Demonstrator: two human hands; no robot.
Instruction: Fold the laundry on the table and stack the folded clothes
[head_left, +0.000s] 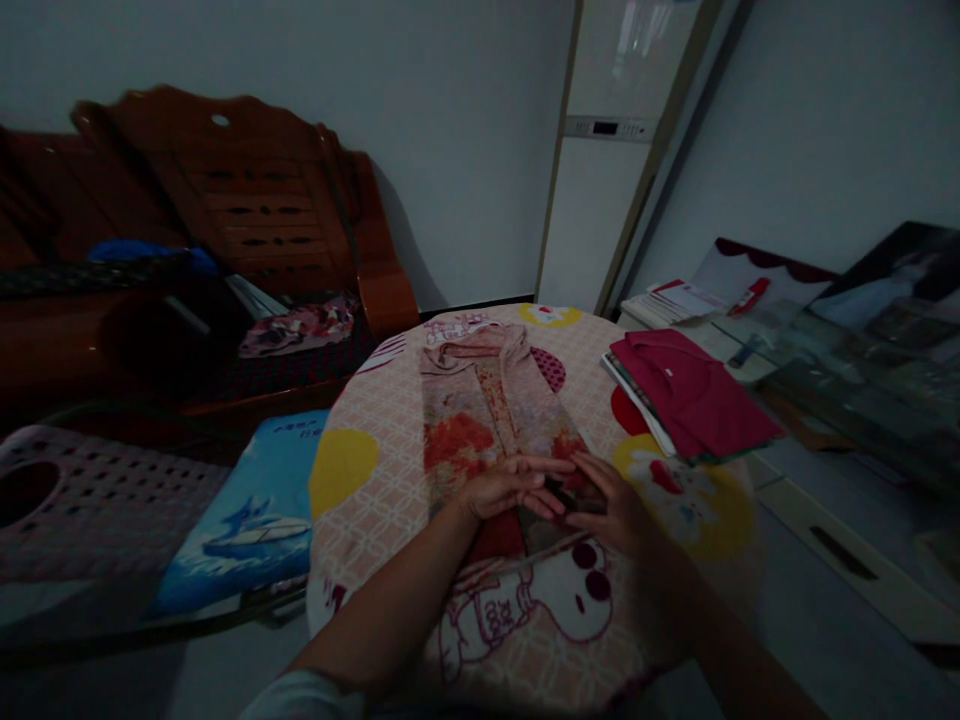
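Observation:
A floral garment [461,430] with an orange and red pattern lies folded into a long strip on the round table [397,520], its collar at the far end. Over its near part is my left hand [517,487], palm turned partly up, fingers apart and holding nothing. My right hand [611,505] is just to its right, fingers spread, their tips close to those of my left hand. Whether the fingertips touch is hard to tell. Nothing shows in my right hand. The garment's near edge lies below my hands.
Folded clothes with a dark pink one on top [686,390] lie at the table's right edge. A wooden bench [255,220] stands at the back left, a blue cushion [255,510] left of the table. A cabinet with glass shelving [862,370] is on the right.

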